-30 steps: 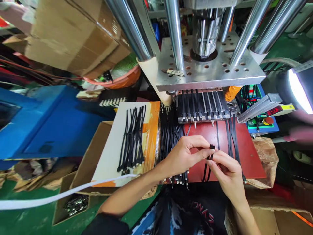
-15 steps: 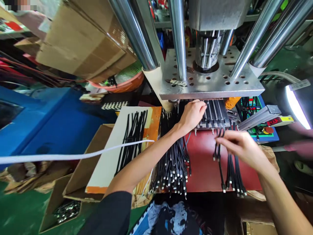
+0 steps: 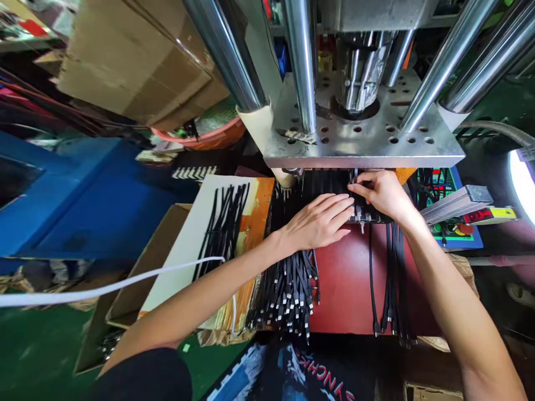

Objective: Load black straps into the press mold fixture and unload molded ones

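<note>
My left hand lies flat with fingers stretched out on the black slotted fixture under the press plate. My right hand is at the fixture's right part, fingertips pinched on a thin black cable in a slot. Black cables with metal ends hang from the fixture over the red mat. A big bundle of black cables lies beside the mat, below my left wrist.
More black cables rest on a white and orange board over a cardboard box. Steel columns rise from the press plate. A blue machine stands left, a control panel and a bright lamp right.
My right hand moved from above the red mat up to the fixture with a cable. My left hand slid back and flattened on the fixture's front.
</note>
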Demonstrator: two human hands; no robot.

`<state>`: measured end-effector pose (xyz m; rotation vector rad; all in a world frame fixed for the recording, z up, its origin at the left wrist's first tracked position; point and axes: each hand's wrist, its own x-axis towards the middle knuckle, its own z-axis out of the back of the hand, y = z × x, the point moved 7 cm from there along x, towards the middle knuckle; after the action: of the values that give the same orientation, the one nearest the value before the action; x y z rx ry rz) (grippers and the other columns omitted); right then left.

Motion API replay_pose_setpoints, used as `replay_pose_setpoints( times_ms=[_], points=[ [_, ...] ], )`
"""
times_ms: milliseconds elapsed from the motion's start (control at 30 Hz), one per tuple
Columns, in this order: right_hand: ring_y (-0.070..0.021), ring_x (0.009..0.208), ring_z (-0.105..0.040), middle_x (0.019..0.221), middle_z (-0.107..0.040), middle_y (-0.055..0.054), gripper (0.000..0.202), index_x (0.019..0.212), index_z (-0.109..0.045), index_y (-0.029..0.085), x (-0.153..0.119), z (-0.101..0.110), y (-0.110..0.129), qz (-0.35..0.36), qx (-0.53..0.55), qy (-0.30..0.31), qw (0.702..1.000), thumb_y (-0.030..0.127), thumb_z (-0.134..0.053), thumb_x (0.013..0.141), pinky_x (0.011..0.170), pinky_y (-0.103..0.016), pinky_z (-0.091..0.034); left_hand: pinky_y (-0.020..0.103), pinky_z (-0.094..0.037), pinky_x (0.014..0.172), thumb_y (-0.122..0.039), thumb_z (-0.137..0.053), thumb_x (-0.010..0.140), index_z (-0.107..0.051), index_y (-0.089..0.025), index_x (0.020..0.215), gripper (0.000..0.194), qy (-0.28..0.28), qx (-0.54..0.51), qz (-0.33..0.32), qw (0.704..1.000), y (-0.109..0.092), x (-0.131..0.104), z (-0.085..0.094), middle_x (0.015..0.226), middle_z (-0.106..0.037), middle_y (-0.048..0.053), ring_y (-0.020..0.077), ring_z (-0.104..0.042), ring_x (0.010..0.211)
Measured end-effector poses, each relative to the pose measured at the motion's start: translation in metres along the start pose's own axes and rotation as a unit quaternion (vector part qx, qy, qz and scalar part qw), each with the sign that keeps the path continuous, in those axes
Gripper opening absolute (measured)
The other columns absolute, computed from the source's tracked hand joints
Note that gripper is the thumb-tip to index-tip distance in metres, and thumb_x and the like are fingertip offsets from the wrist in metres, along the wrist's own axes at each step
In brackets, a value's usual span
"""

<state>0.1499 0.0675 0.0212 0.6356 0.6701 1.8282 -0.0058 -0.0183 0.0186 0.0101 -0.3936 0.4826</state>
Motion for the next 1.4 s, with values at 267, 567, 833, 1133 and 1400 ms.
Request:
replay_pose_setpoints(
  times_ms=[267,567,833,1133,1400],
  points=[
    [-0.0118,0.05,-0.053,0.081,-0.07,-0.002,0.045,0.111,-0.074,0.015,-0.007,0.002,-0.013,-0.051,0.095,-0.054,0.993,0.054,-0.075,0.089,0.054,-0.028,-0.043,0.054,-0.042,0.123,-0.048,-0.055,0.105,-0.059,-0.013,0.148,0.055,0.036,0.076,0.063,0.994,-0.018,0.011,-0.008,0.151,-0.061,0.021,0.0353,-0.054,0.145],
    [-0.0281,0.092,-0.066,0.107,-0.064,-0.017,0.05,0.141,-0.071,0.017,-0.061,-0.002,0.023,0.027,-0.32,-0.027,0.947,0.015,-0.042,0.101,0.08,-0.04,-0.054,0.06,-0.027,0.131,-0.052,-0.048,0.107,-0.051,-0.008,0.156,0.066,0.063,0.035,0.164,0.984,-0.019,0.019,-0.01,0.166,-0.046,0.022,0.0355,-0.039,0.157],
    [-0.0362,0.109,-0.067,0.123,-0.073,-0.024,0.049,0.137,-0.069,0.011,0.031,-0.009,0.006,-0.051,-0.388,-0.001,0.92,0.013,-0.034,0.102,0.091,-0.047,-0.052,0.05,-0.045,0.117,-0.028,-0.04,0.109,-0.063,-0.003,0.139,0.046,0.08,0.002,0.238,0.968,0.067,0.077,-0.018,0.143,-0.067,0.023,0.0342,-0.063,0.134],
    [-0.0312,0.1,-0.069,0.117,-0.07,-0.02,0.034,0.13,-0.062,0.015,-0.066,-0.034,0.048,-0.036,-0.302,-0.081,0.949,0.024,-0.041,0.105,0.079,-0.039,-0.053,0.046,-0.04,0.125,-0.03,-0.052,0.106,-0.062,-0.01,0.14,0.041,-0.03,-0.12,0.231,0.965,0.012,0.008,0.036,0.153,-0.061,0.017,0.0288,-0.053,0.146],
    [-0.019,0.073,-0.066,0.085,-0.065,-0.004,0.017,0.091,-0.059,0.022,-0.241,-0.136,0.078,-0.136,-0.065,0.101,0.983,0.024,-0.048,0.104,0.064,-0.03,-0.048,0.041,-0.055,0.109,-0.042,-0.068,0.098,-0.065,-0.028,0.142,0.046,0.245,-0.58,0.471,0.618,-0.13,-0.172,0.031,0.133,-0.075,0.007,0.0242,-0.074,0.119]
  ],
)
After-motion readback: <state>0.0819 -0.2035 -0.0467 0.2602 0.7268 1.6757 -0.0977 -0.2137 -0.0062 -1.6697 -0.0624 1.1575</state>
